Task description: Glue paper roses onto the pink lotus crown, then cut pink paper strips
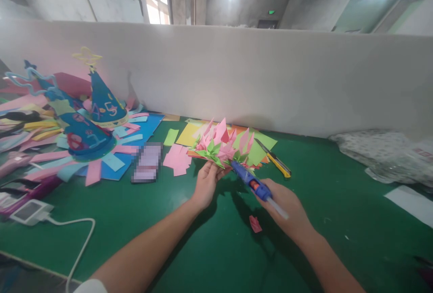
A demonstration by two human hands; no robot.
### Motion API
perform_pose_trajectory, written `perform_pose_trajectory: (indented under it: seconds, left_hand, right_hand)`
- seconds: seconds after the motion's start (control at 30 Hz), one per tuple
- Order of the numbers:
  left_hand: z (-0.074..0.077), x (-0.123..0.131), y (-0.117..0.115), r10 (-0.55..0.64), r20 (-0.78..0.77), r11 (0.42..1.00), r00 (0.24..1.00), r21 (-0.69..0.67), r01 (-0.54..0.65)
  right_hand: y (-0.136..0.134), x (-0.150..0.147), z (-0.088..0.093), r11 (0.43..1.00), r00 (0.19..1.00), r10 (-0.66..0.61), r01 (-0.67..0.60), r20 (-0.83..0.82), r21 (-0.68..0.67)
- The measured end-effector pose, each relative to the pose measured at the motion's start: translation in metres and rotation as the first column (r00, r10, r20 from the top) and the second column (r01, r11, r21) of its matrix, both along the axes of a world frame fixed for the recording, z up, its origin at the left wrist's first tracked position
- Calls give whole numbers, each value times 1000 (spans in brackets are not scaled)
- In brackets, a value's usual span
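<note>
My left hand [206, 183] grips the underside of a folded paper flower piece [221, 145] made of pink petals and green leaves, holding it up over the green table [169, 220]. My right hand [287, 209] is closed round a blue hot glue gun [252, 182], whose nozzle points up-left and touches the lower right side of the paper flowers. A clear glue stick pokes out of the gun's back end. A small pink paper scrap [255, 224] lies on the table between my hands.
Two blue paper cone hats [101, 103] stand on coloured paper strips at the left. Pink, yellow and green paper sheets [177, 157] and a yellow utility knife [277, 160] lie behind the flowers. A white adapter with cable [32, 211] lies front left; a crumpled plastic bag [382, 153] at right; a white partition wall behind.
</note>
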State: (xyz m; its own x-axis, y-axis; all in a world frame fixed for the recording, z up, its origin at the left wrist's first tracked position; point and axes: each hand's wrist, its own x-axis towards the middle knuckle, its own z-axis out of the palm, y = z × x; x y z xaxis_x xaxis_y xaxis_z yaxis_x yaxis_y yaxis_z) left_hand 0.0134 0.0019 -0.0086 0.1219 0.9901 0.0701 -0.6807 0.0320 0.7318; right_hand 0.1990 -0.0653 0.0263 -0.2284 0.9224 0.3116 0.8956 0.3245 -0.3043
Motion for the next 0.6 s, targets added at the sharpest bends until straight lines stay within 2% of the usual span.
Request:
perform_pose_trajectory:
  seconds: [0.1,0.2,0.27,0.33,0.4,0.5,0.6]
  left_hand:
    - [-1,0,0,20,-19,1000,1000,1,-20]
    - [-2,0,1,42,-33,999,999,16,-42]
    - [-3,0,2,65,-32,998,997,26,-64]
    - [-4,0,3,80,-28,997,996,18,-79]
    - [-5,0,5,86,-21,996,996,-5,-86]
    - [-5,-1,7,100,-4,995,995,-27,-100]
    - [-4,-3,9,148,34,989,988,-17,-148]
  right_hand:
    - [1,3,1,998,995,30,-35,98,48]
    - [0,6,-1,993,994,37,-48,100,106]
    - [-1,8,-3,993,999,38,-40,21,115]
    - [-2,8,-5,994,990,-19,34,-141,105]
    - [-3,7,-7,992,927,-93,118,-364,47]
    - [1,7,-8,993,739,-121,94,-662,-76]
    - [11,13,-11,978,586,-206,119,-783,-168]
